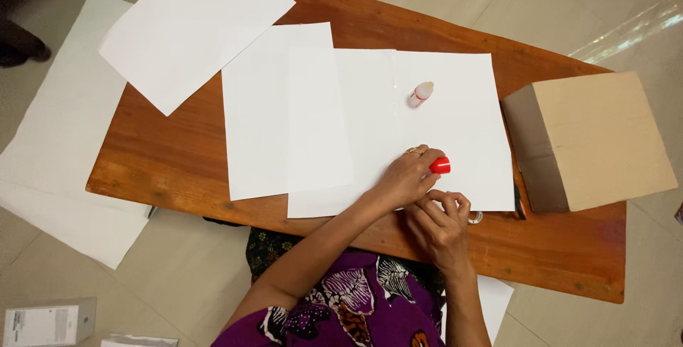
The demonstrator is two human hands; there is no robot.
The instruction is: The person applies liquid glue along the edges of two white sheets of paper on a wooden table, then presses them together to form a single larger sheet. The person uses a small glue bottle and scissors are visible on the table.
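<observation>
On the near edge of the wooden table (178, 155), both my hands sit close together over the bottom of a white sheet (441, 105). L hand (405, 176) reaches across w/ fingers curled round a small red cap (440, 166), pinched at the fingertips, so that grip is closed on the cap; a ring shows on one finger. R hand (441, 222) is just below, touching the L, fingers bent inward in a narrow grip, but I can't tell what, if anything, is between them. Beside its knuckles, a small ring-shaped thing (475, 217) lies on the wood; too small to tell more.

Further up the same sheet, well apart from my hands, a small glue bottle (420, 94) lies on its side, pale body w/ pinkish band. A wet, shiny streak runs down the paper near it.

More white sheets overlap to the L: one (263, 105) partly under the first, another (192, 27) tilted at the far corner, hanging over the table's edge. A cardboard box (605, 134) stands at the R end of the table. A larger white sheet (57, 141) lies on the tiled floor at the L.
</observation>
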